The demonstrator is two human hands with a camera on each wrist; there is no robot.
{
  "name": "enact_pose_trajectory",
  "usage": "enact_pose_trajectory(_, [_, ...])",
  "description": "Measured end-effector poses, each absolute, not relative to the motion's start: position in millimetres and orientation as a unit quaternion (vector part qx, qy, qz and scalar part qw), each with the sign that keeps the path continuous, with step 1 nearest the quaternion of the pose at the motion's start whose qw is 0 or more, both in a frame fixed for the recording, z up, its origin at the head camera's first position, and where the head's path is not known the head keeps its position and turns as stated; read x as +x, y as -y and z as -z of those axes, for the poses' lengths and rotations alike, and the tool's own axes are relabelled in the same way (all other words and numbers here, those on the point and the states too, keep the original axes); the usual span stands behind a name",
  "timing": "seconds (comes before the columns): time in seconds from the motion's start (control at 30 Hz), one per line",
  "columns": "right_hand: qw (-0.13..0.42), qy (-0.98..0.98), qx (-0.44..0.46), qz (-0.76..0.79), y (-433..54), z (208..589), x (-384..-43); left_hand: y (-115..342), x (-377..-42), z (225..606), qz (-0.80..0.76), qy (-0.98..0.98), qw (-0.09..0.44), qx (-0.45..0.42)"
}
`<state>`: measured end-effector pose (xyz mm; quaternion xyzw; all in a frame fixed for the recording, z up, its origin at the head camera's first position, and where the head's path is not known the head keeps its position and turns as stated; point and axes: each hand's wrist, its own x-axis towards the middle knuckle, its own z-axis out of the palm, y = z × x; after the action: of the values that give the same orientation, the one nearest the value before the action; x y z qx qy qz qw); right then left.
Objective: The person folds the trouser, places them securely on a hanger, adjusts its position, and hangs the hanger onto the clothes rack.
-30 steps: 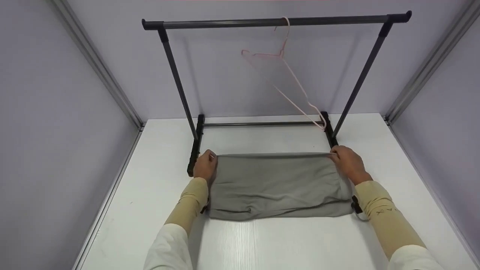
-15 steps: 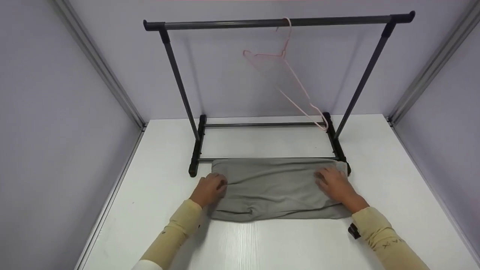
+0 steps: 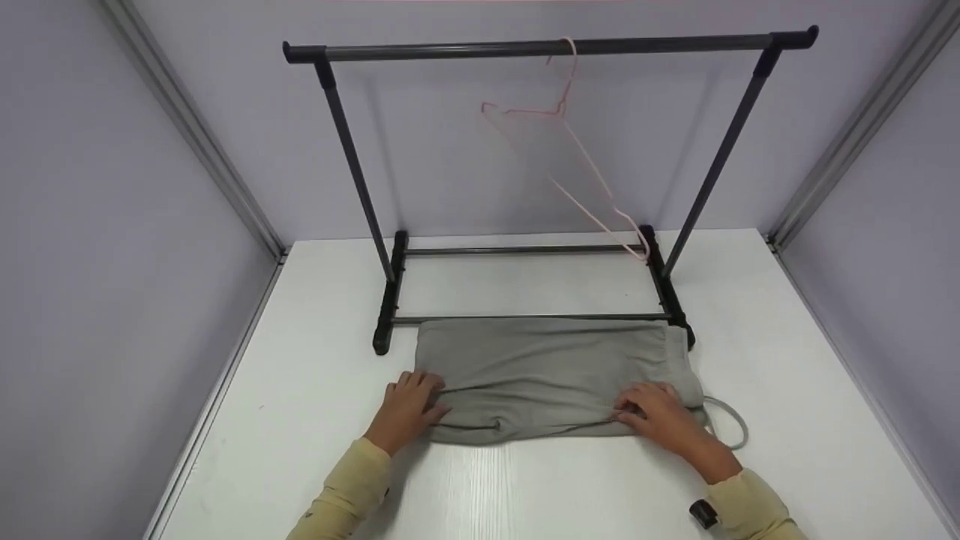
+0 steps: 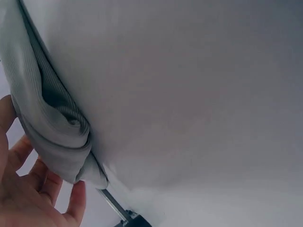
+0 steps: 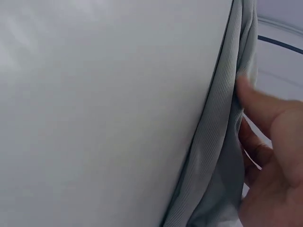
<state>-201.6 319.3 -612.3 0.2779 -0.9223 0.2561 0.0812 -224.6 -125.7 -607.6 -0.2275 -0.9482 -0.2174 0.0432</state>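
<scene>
The left hand [image 3: 406,411] and right hand [image 3: 660,420] had moved lower-frame along the grey cloth [image 3: 536,356], suggesting smoothing; left fingers lay relaxed, whether the right pinched I couldn't tell.

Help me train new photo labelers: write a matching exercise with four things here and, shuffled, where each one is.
Things:
1. pink hanger
2. gray cloth
3. cord loop
4. left hand

Places:
A. sticking out past the cloth's right end
B. at the cloth's left end
C. hanging from the dark top bar
D. lying wrinkled on the white tabletop

Pairs: 1-C, 2-D, 3-A, 4-B
</scene>
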Motion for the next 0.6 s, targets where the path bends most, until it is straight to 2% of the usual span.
enact_pose_trajectory(0.2, [0.101, 0.920, 0.268, -0.267, -327, 606, -201, 121, -221, 595, 0.232, 0.937, 0.037, -0.259])
enact_pose_trajectory(0.4, [0.149, 0.944, 0.197, -0.217, -332, 594, -224, 95, -240, 586, 0.246, 0.921, -0.017, -0.301])
enact_pose_trajectory(0.47, [0.126, 0.955, 0.176, -0.202, -332, 596, -232, 85, -251, 584, 0.247, 0.922, -0.050, -0.293])
enact_pose_trajectory(0.6, [0.029, 0.969, 0.159, -0.185, -332, 611, -237, 70, -262, 586, 0.171, 0.942, -0.136, -0.254])
